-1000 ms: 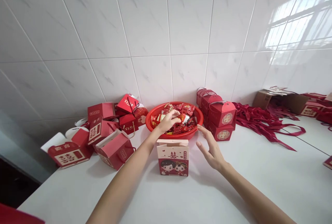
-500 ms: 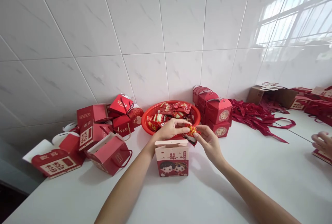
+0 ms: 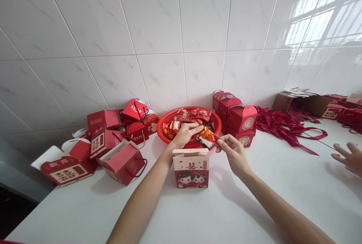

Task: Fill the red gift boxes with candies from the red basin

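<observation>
Over the front rim of a red plastic basket (image 3: 160, 132), a shiny red and gold candy wrapper (image 3: 208, 134) stretches between my two hands. My left hand (image 3: 184, 134) pinches its left end between thumb and fingers. At the right end, the thumb and fingertips of my right hand (image 3: 232, 149) are closed on its tip. Whether a candy is inside cannot be made out. Just in front of the basket, below the wrapper, stands an upright red and cream gift box (image 3: 192, 174) with two cartoon faces and an open top.
Several red gift boxes (image 3: 121, 163) lie jumbled at the left. Stacked red boxes (image 3: 242, 118) stand right of the basket, beside a heap of dark red ribbons (image 3: 283, 127). More boxes and another person's hand (image 3: 349, 157) are at the far right. A tiled wall (image 3: 158, 78) rises behind.
The wrapper, bunched between my fingers before, is now drawn out longer, my hands slightly farther apart. The other person's hand has opened. The view has shifted slightly.
</observation>
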`<state>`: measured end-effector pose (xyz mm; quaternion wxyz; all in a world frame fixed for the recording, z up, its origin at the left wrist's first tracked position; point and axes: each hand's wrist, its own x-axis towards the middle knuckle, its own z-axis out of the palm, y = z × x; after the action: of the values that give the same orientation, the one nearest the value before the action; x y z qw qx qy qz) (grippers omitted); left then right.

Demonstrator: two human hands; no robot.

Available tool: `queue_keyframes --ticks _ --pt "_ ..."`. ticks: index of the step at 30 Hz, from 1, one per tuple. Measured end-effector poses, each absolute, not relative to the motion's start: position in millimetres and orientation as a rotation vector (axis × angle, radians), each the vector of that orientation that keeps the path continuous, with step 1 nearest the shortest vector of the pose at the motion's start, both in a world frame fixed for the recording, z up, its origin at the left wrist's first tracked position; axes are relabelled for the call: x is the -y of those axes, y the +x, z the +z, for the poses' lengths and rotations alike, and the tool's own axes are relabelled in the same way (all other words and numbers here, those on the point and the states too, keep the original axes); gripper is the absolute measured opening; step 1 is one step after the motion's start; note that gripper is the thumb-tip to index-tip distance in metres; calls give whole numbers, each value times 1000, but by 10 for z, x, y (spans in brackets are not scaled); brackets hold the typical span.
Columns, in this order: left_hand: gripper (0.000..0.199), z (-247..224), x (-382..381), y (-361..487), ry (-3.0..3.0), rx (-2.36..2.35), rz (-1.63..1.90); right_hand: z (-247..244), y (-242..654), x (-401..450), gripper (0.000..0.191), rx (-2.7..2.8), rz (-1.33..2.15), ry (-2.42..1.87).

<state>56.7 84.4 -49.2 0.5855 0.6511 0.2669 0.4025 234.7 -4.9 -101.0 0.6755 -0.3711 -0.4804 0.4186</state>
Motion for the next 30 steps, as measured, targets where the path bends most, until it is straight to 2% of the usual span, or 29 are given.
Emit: queue_keyframes --ticks 11,21,30 --pt "45 -512 -846 559 1612 -642 816 -1139 2197 57 42 1211 1182 -870" --pt "43 -540 -893 559 1638 -689 902 -1104 2245 92 39 1172 1091 -847" --pt "43 -495 -859 555 1555 -701 795 -1165 2260 80 40 1143 1117 -829"
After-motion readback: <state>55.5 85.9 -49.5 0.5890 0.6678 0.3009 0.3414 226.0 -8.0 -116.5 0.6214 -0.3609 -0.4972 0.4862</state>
